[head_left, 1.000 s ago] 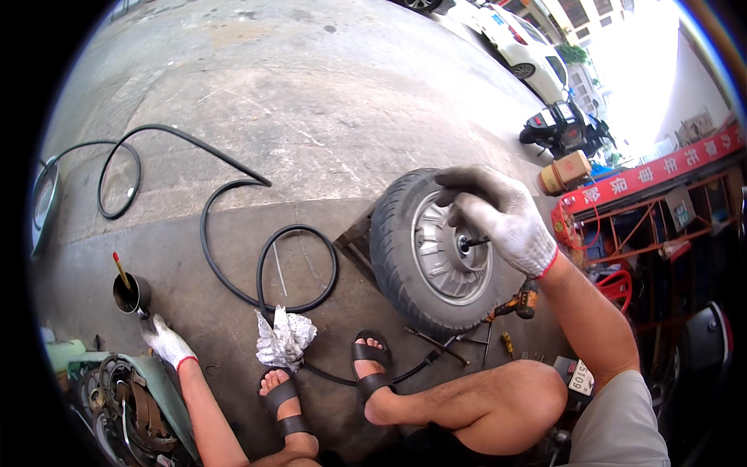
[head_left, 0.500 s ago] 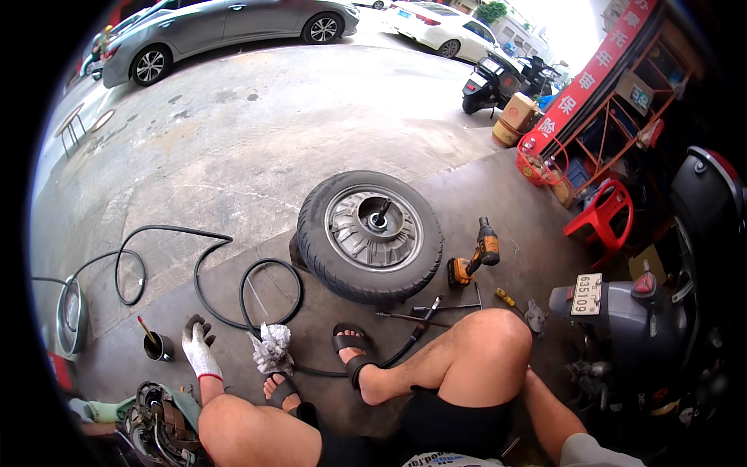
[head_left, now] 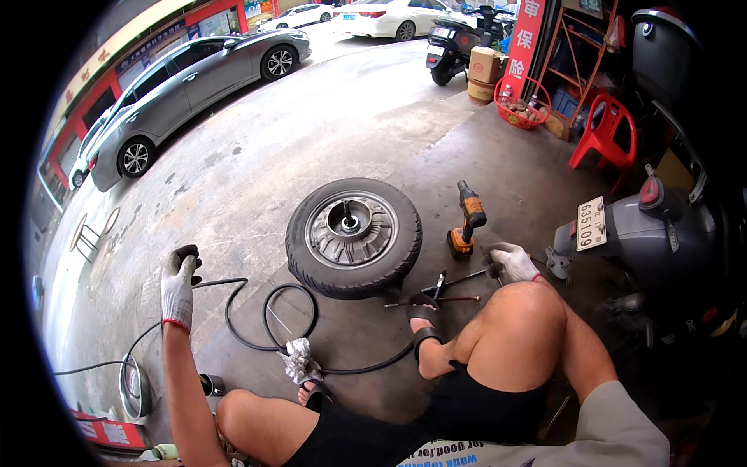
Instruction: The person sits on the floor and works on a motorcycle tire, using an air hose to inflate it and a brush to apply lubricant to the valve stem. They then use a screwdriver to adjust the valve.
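My left hand (head_left: 179, 284), in a white glove with dark fingertips, is raised at the left over the floor. Its fingers are loosely bent and apart, and no held object shows. My right hand (head_left: 512, 262), gloved alike, reaches down beyond my right knee, beside the floor tools; its dark fingertips are blurred, and what lies under them is hidden. A scooter wheel (head_left: 354, 283) with a grey metal hub lies flat in front of me, axle upward. Right of it stands an orange and black cordless impact wrench (head_left: 469, 222). Dark bars and a metal tool (head_left: 441, 282) lie between wheel and right hand.
A black hose (head_left: 268, 311) loops across the floor past a crumpled white rag (head_left: 299, 362) to a metal basin (head_left: 135, 389). At the right are a parked grey scooter (head_left: 622, 226), a red chair (head_left: 611, 140) and a red basket (head_left: 523, 117). Cars stand beyond.
My left hand has risen and moved forward from beside the dark cup. My right hand has come into view from behind my knee. The view has shifted, and my right foot is nearer the tools.
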The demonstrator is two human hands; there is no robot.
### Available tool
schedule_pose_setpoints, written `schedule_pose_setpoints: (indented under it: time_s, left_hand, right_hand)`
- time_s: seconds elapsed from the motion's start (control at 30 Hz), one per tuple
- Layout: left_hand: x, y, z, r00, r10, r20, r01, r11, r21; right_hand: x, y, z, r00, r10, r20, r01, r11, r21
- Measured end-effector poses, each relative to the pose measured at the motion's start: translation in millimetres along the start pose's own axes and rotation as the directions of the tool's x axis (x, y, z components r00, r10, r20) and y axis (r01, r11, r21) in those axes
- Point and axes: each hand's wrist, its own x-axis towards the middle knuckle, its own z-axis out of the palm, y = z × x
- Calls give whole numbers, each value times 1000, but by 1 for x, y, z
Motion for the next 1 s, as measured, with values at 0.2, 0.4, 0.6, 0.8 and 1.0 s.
schedule_pose_setpoints:
  time_s: [0.2, 0.4, 0.6, 0.8, 1.0]
  left_hand:
    - [21, 49, 38, 993, 33, 114, -61, 965, 254]
    - [76, -3, 111, 975, -62, 215, -92, 765, 638]
    - [96, -120, 226, 814, -579, 48, 566, 809, 159]
    - [71, -164, 288, 841, -535, 79, 540, 837, -88]
    - [64, -156, 287, 851, -525, 37, 525, 851, 5]
  right_hand:
    - [91, -18, 63, 987, -96, 131, 110, 989, -102]
    - [201, -3, 121, 987, -162, -6, 125, 784, -608]
    - [271, 12, 166, 996, 17, -92, -63, 850, -522]
    - [276, 22, 170, 988, -37, -151, -45, 864, -501]
    - [274, 28, 171, 983, -116, -146, 58, 934, -353]
